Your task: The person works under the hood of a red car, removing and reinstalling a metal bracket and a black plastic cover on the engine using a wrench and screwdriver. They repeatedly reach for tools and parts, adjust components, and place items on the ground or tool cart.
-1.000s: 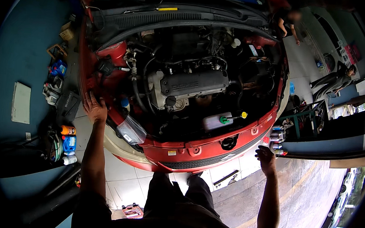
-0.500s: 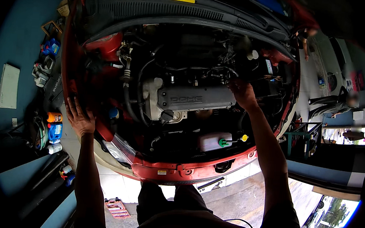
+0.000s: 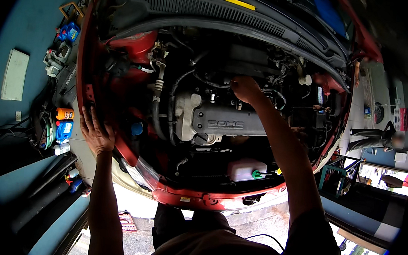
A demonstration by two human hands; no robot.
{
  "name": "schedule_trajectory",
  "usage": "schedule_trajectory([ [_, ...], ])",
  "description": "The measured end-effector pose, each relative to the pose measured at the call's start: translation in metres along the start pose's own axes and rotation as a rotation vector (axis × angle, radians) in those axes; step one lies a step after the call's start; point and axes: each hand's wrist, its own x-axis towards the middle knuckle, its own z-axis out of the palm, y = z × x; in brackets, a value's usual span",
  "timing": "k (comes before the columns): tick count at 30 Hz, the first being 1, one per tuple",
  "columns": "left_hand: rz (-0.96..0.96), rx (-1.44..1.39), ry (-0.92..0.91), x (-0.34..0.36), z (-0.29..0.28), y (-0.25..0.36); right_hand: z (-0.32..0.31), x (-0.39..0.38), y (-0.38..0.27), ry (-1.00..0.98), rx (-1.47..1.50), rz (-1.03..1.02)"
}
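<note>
One open left hand (image 3: 97, 131), fingers spread, lies on the red fender (image 3: 87, 87) left of the black engine cover (image 3: 231, 121). Just beyond the cover, the right hand (image 3: 245, 89), fingers curled, is at a dark hose (image 3: 213, 84); whether it grips cannot be told. Nearer the person than the cover sits a whitish reservoir (image 3: 243, 171).

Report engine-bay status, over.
Left grip flat on red metal fender. Right grip curled beyond oblong black plastic engine cover, hold unclear. Right forearm hides cover's end.
</note>
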Motion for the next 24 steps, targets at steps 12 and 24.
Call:
schedule_trajectory([
  [12, 0.015, -0.027, -0.022, 0.002, -0.003, 0.002, 0.015, 0.072, -0.007, -0.604, 0.007, 0.301],
  [24, 0.002, -0.023, -0.052, 0.001, -0.001, 0.002, 0.046, 0.08, 0.023, -0.617, 0.18, 0.388],
])
